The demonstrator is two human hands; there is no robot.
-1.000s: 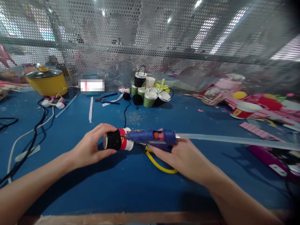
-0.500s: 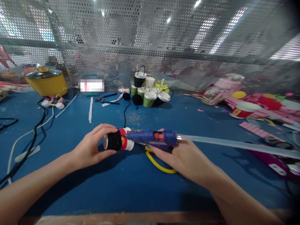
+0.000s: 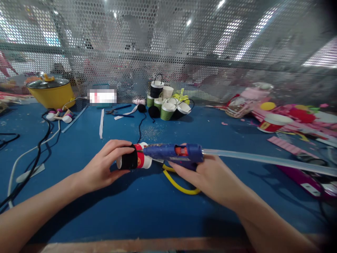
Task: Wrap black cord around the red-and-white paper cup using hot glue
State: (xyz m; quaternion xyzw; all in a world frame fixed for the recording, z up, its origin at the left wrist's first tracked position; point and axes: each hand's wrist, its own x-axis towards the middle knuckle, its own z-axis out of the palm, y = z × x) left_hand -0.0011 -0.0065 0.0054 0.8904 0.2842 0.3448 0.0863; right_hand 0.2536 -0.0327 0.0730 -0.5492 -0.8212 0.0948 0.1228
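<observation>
A paper cup [image 3: 141,157] lies on its side, red and white toward the rim, its base part wrapped in black yarn [image 3: 129,158]. My left hand [image 3: 105,163] grips the wrapped end between thumb and fingers. In my right hand [image 3: 207,174] is a blue glue gun [image 3: 168,154], its nozzle pointing left at the edge of the yarn on the cup. A long clear glue stick [image 3: 252,160] sticks out of the gun's back toward the right. Whether the nozzle touches the cup I cannot tell. Black yarn runs back from the cup to a ball [image 3: 141,108].
Several small yarn-covered buckets [image 3: 168,110] stand at the back by the perforated metal screen [image 3: 126,52]. Pliers [image 3: 116,111] lie left of them, near a yellow pot [image 3: 52,96]. A red-white cup [image 3: 273,123] and a purple power strip [image 3: 300,181] are on the right; cables cross the left.
The glue gun and my right hand have shifted slightly to the right. My left hand keeps hold of the cup, its fingers reaching a little further over the yarn.
</observation>
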